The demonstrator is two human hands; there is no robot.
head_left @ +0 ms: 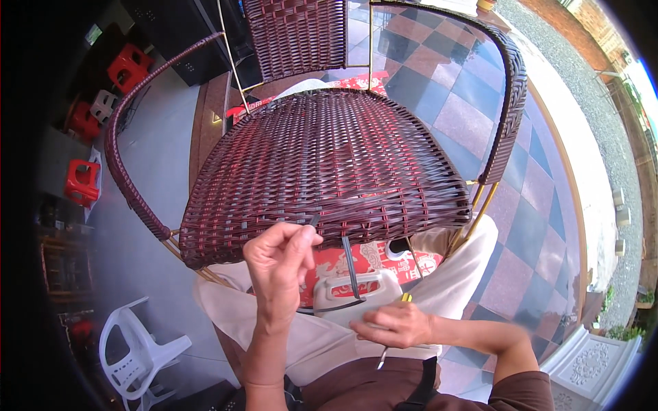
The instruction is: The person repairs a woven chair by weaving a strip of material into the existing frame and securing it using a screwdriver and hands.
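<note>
In front of me stands a chair with a woven seat (322, 157) of dark reddish-brown wicker on a gold-coloured metal frame. At the seat's front edge my left hand (279, 264) is closed, thumb and forefinger pinching the end of a dark flat strip (314, 220). Another length of dark strip (350, 267) hangs below the edge and curves off to the left. Lower and to the right, over my lap, my right hand (394, 324) is closed around a slim tool with a yellow handle (406, 297) and a metal tip pointing down. Its fingers hide the tool's middle.
The chair's curved armrests (508, 103) reach out on both sides. Between my legs is a pale plastic piece (356, 293) above a red patterned mat (411, 267). A white plastic chair (140, 349) stands at lower left; red stools (82, 181) are farther left. Checkered tiles lie right.
</note>
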